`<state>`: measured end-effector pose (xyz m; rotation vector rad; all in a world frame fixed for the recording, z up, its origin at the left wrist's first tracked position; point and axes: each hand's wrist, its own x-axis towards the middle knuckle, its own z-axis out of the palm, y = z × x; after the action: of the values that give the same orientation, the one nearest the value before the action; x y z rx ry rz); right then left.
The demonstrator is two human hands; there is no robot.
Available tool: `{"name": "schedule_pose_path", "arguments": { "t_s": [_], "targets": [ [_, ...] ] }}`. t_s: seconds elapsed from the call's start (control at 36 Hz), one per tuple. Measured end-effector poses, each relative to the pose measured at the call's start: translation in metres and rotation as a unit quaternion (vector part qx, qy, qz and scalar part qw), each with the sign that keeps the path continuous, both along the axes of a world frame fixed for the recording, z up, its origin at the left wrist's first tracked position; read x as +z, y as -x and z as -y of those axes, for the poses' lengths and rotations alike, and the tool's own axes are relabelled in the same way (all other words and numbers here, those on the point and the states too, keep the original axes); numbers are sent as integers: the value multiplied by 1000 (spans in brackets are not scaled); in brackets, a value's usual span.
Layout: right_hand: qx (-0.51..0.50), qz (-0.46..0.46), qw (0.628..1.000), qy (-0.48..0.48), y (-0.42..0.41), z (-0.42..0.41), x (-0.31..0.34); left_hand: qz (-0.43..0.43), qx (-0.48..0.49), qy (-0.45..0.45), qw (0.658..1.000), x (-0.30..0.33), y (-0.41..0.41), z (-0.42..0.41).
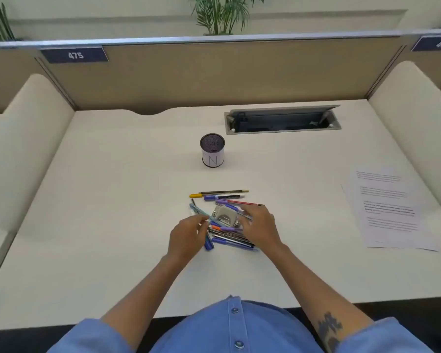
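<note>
**Head view: both hands at a pile of pens on the bench**

Head camera looks down on a loose pile of pens [227,233] lying in the middle of the bench [112,200], on the near side. Most of the pens are purple or blue, with a yellow one and a dark one at the far edge. A small grey metal piece [224,213] sits on top of the pile.

The left hand [187,236] is at the left of the pile, its fingers curled and pinching a pale blue pen [201,212] that slants away to the far left. The right hand [261,226] lies over the right of the pile, its fingers bent down onto the pens beside the grey piece. Whether it grips any of them cannot be told.

Farther off, well apart from the pile, a dark mesh pen cup [212,154] with a white label stands upright. An open cable box [281,119] is set into the bench at the far right. Printed papers [390,210] lie at the right edge.
</note>
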<state>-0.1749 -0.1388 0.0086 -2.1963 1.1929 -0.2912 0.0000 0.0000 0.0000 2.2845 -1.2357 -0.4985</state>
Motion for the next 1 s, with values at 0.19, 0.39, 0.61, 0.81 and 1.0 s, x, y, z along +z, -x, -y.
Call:
{"name": "schedule_pose_path", "arguments": {
  "t_s": [0.19, 0.39, 0.61, 0.81, 1.0],
  "targets": [
    [-43, 5, 996, -78, -10, -2, -7, -26, -41, -25, 998, 8, 1, 35],
    [-50, 3, 995, -83, -14, 1, -18, 21, -181, -45, 982, 8, -5, 68],
    [-44, -2, 996, -80, -13, 3, -25, -5, -260, -118, 958, 12, -12, 106],
    [-56, 23, 994, -86, -10, 7, -29, -66, -280, -164, 943, 14, -23, 124],
    [-94, 60, 988, -104, -6, 8, -30, -99, -288, -192, 933, 17, -28, 127]
  ]
}}
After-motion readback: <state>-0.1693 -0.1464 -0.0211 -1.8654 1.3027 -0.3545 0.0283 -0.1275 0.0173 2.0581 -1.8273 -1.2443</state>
